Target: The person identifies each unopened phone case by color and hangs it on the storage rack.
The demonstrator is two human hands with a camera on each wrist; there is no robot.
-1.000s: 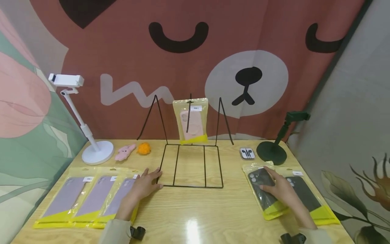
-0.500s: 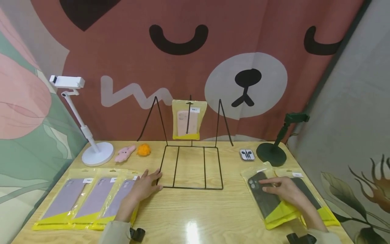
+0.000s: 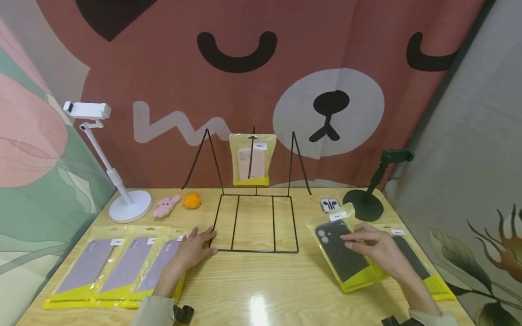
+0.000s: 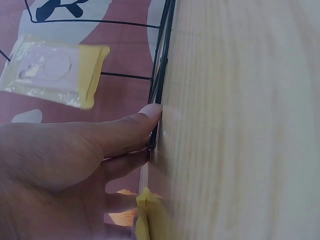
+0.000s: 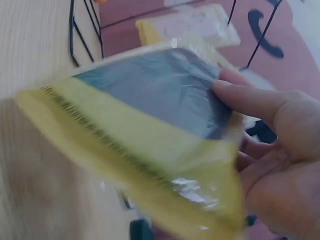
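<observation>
My left hand (image 3: 192,248) rests at the front left corner of a black wire display rack (image 3: 261,251). Its thumb (image 4: 149,111) and index finger touch the wire there. To the right, my right hand (image 3: 379,246) pinches a clear-and-yellow bag holding a black phone case (image 3: 340,249) by its right side, tilted above the table. In the right wrist view the bag (image 5: 125,115) fills much of the picture. A bagged pink phone case (image 3: 258,167) hangs from the rack's middle hook. Another bagged black phone case (image 3: 409,258) lies beyond my right hand.
Several bagged purple phone cases (image 3: 85,267) lie at the left. Behind them are a white stand (image 3: 130,206), a pink plush toy (image 3: 166,206) and an orange one (image 3: 191,200). A dark green stand (image 3: 363,206) and boxed earphones (image 3: 329,204) sit at the back right.
My right hand has picked up the black phone case's bag and moved it left and up, away from the other one. The hanging pink case has swung slightly. My left hand stays put.
</observation>
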